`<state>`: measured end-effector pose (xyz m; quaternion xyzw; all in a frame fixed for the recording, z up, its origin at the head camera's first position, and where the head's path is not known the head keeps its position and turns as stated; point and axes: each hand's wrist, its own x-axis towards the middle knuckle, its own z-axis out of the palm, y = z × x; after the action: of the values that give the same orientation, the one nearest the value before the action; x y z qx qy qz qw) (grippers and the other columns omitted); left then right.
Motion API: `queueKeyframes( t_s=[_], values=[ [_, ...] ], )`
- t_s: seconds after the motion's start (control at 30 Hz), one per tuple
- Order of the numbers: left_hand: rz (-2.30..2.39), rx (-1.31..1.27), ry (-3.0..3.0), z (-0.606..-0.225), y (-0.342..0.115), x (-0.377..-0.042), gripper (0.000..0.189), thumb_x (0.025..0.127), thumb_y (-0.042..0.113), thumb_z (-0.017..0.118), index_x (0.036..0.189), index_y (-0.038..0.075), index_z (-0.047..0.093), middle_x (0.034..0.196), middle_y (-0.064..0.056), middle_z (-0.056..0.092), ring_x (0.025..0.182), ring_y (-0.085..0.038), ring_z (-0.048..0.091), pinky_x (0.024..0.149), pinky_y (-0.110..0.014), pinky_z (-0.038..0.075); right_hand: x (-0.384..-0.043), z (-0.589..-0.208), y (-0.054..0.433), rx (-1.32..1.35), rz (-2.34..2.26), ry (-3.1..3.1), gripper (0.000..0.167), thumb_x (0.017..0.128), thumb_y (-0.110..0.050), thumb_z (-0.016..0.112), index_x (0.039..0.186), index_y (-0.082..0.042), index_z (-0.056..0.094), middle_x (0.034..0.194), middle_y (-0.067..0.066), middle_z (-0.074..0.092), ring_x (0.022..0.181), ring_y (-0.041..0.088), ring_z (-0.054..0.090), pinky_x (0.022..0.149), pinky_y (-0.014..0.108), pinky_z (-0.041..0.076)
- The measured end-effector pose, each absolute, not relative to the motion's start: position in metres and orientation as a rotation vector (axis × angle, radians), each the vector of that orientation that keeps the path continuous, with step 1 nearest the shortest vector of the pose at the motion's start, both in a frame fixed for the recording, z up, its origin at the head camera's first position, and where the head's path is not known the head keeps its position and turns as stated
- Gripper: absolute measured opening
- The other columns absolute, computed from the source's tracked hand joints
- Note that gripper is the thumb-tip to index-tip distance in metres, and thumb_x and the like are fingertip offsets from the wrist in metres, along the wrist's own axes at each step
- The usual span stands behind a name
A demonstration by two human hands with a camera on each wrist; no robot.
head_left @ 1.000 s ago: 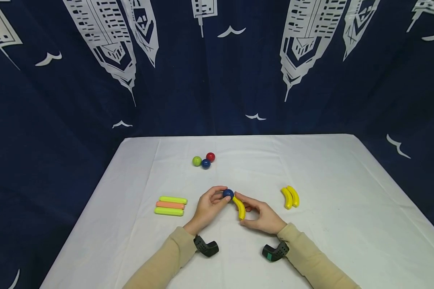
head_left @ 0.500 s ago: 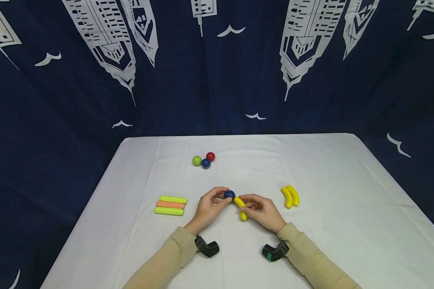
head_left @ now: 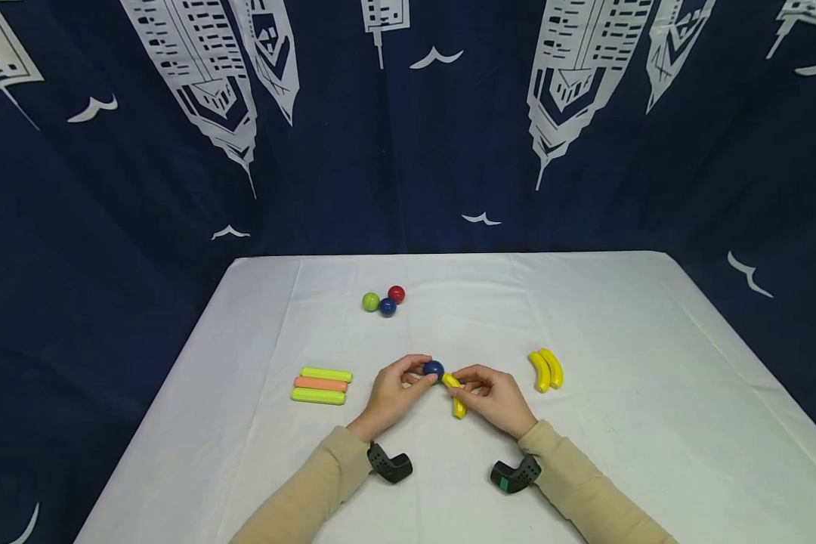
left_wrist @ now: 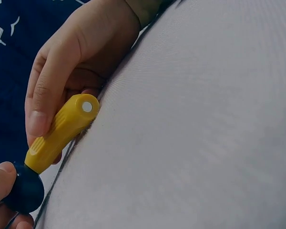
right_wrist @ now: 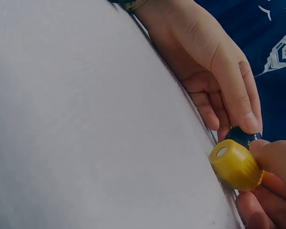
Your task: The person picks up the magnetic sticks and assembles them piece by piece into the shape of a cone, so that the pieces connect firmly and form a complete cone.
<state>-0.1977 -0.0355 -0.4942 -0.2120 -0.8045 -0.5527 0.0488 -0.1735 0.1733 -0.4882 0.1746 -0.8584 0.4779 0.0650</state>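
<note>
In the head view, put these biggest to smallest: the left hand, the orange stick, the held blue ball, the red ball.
Left hand
Orange stick
Held blue ball and red ball, unranked: blue looks slightly larger but is also nearer.

A dark blue curtain (head_left: 394, 166) fills the background, printed with pale towers (head_left: 580, 68), upside down with spires pointing downward, and scattered white birds (head_left: 437, 57). In front stands a bench (head_left: 653, 340) covered in white cloth (head_left: 177, 468), faintly creased lengthwise near both sides. The light is soft and even; both wrist views show the cloth greyer.
</note>
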Motion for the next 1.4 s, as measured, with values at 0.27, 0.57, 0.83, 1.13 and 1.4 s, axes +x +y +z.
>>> queueKeyframes(
  t_s=[0.27, 0.57, 0.83, 1.13, 1.4],
  values=[
    [-1.674, -0.693, -2.398, -0.492, -0.036, -0.197, 0.031, 0.085, 0.018, 0.071, 0.111, 0.003, 0.065, 0.103, -0.006, 0.062, 0.089, -0.018, 0.061, 0.072, -0.023, 0.052, -0.173, -0.488, 0.173, 0.527, 1.398, -2.608, 0.017, 0.083, -0.022, 0.073, 0.098, -0.014, 0.071, 0.077, -0.008, 0.062, 0.061, 0.007, 0.054, 0.055, 0.022, 0.046],
    [-1.672, -0.655, -2.419, -0.491, -0.035, -0.197, 0.028, 0.084, 0.018, 0.072, 0.109, 0.006, 0.066, 0.101, -0.005, 0.062, 0.089, -0.018, 0.061, 0.072, -0.023, 0.052, -0.174, -0.485, 0.173, 0.548, 1.398, -2.606, 0.018, 0.084, -0.022, 0.071, 0.099, -0.013, 0.071, 0.078, -0.007, 0.062, 0.061, 0.007, 0.052, 0.055, 0.021, 0.044],
    [-1.718, -0.515, -2.371, -0.492, -0.034, -0.195, 0.024, 0.084, 0.021, 0.072, 0.101, 0.005, 0.066, 0.097, -0.005, 0.062, 0.084, -0.018, 0.061, 0.070, -0.024, 0.052, -0.175, -0.487, 0.172, 0.538, 1.436, -2.538, 0.020, 0.086, -0.019, 0.070, 0.102, -0.008, 0.069, 0.081, -0.006, 0.065, 0.065, 0.008, 0.055, 0.058, 0.022, 0.047],
    [-1.821, -0.489, -2.367, -0.459, -0.028, -0.163, 0.011, 0.080, 0.008, 0.074, 0.078, 0.002, 0.065, 0.072, -0.006, 0.063, 0.063, -0.010, 0.056, 0.058, -0.020, 0.048, -0.185, -0.489, 0.169, 0.561, 1.525, -2.498, 0.030, 0.086, -0.019, 0.069, 0.113, -0.005, 0.065, 0.103, 0.004, 0.067, 0.084, 0.014, 0.062, 0.070, 0.025, 0.051],
    [-1.750, -0.767, -2.403, -0.488, -0.020, -0.163, 0.017, 0.076, 0.019, 0.080, 0.079, 0.010, 0.066, 0.072, 0.003, 0.064, 0.062, -0.002, 0.057, 0.057, -0.021, 0.049, -0.197, -0.491, 0.166, 0.725, 1.567, -2.528, 0.038, 0.088, -0.022, 0.067, 0.124, -0.008, 0.060, 0.118, 0.001, 0.063, 0.106, 0.018, 0.058, 0.087, 0.033, 0.048]
  ],
)
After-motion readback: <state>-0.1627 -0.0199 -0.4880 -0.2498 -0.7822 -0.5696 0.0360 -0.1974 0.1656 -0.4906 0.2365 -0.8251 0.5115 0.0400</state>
